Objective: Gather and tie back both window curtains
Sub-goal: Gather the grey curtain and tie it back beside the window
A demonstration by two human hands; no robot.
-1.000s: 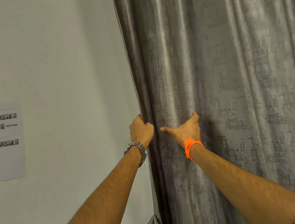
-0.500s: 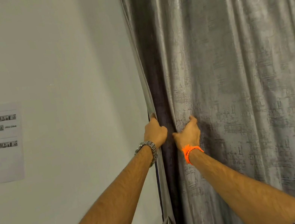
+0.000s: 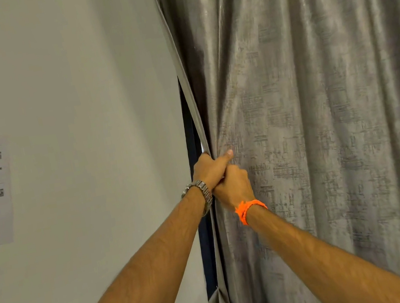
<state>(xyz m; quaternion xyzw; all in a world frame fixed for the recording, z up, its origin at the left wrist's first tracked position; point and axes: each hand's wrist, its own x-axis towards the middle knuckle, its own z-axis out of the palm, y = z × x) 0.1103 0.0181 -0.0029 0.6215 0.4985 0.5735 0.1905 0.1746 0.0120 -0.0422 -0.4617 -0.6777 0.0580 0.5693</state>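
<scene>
Right hand (image 3: 234, 185) has slid over to touch left hand (image 3: 210, 169), both fists gripping curtain (image 3: 323, 129) edge w/ vert. bulk hanging rightward.

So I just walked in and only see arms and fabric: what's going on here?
A person is gathering a grey curtain at its left edge, beside a pale wall. The left hand, with a metal watch at the wrist, grips the edge, and the right hand, with an orange wristband, grips a bunch of fabric just below it; the two hands touch. Most of the curtain hangs spread out to the right. No tie is in view, so nothing is tied back yet.
</scene>
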